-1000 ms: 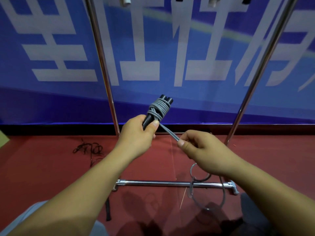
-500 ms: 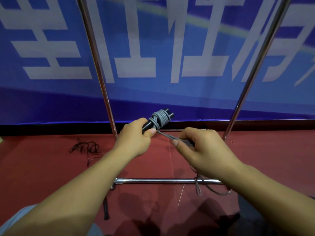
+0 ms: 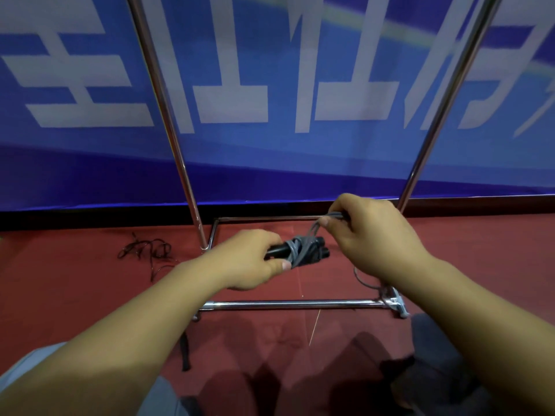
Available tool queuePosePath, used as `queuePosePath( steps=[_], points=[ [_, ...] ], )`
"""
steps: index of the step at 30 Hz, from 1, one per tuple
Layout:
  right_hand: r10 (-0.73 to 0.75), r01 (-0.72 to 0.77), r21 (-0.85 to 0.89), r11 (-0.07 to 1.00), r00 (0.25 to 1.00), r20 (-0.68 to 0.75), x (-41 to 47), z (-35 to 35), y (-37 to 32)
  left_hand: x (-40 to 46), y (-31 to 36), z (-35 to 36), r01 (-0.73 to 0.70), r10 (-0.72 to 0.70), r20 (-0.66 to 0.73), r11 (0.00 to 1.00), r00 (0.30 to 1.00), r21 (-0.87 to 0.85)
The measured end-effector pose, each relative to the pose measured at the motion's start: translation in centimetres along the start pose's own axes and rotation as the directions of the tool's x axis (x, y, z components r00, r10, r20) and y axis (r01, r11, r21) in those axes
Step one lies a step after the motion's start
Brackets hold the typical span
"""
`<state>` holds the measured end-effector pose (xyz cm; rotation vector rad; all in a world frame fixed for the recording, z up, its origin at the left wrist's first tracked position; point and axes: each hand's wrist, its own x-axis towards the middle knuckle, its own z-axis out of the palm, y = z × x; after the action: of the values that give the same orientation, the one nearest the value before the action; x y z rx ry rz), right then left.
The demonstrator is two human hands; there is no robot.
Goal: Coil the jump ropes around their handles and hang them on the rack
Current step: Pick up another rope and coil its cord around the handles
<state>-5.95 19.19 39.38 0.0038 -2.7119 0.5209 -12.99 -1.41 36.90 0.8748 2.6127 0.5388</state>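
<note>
My left hand (image 3: 249, 259) grips two black jump rope handles (image 3: 312, 253), held side by side and lying almost level. Several turns of grey rope (image 3: 295, 250) are wound round them. Just above and to the right, my right hand (image 3: 369, 235) pinches the free end of that grey rope and holds it taut up from the coil. A slack loop of the same rope (image 3: 365, 282) hangs under my right wrist toward the floor. The chrome rack (image 3: 288, 304) stands right in front of me, its two uprights rising out of view.
A tangled dark rope (image 3: 147, 250) lies on the red floor left of the rack's left upright (image 3: 168, 115). A blue banner with white characters (image 3: 240, 85) covers the wall behind. A black strap (image 3: 185, 352) lies near my left forearm.
The handles dropped from upright to nearly level and lower. My right hand swung from below right of the coil to above it, carrying the rope end over the handles.
</note>
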Motion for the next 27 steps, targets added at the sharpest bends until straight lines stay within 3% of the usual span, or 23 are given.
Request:
queuePosePath(
  steps=[4, 10, 15, 20, 27],
  points=[
    [0.061, -0.061, 0.004, 0.998, 0.996, 0.07, 0.6, 0.8, 0.8, -1.0, 1.5, 0.7, -0.159, 0.158, 0.021, 0.986, 0.987, 0.048],
    [0.155, -0.206, 0.178, 0.962, 0.952, 0.263, 1.1, 0.9, 1.5, -2.2, 2.0, 0.4, -0.245, 0.249, -0.012, 0.96, 0.968, 0.139],
    [0.202, -0.406, 0.497, 0.767, 0.888, 0.413, 1.5, 0.9, 1.8, -2.9, 1.7, -0.1, -0.282, 0.282, -0.021, 0.949, 0.959, -0.137],
    [0.09, -0.614, 0.661, 0.431, 0.758, 0.646, 1.8, 0.6, 2.0, -3.5, 2.0, -0.6, -0.304, 0.335, -0.016, 0.833, 0.942, -0.463],
    [0.123, -0.565, 0.689, 0.453, 0.805, 0.58, 1.4, 1.2, 0.8, -3.5, 2.1, -1.7, -0.311, 0.309, -0.139, 0.625, 0.941, -0.716]
  ],
)
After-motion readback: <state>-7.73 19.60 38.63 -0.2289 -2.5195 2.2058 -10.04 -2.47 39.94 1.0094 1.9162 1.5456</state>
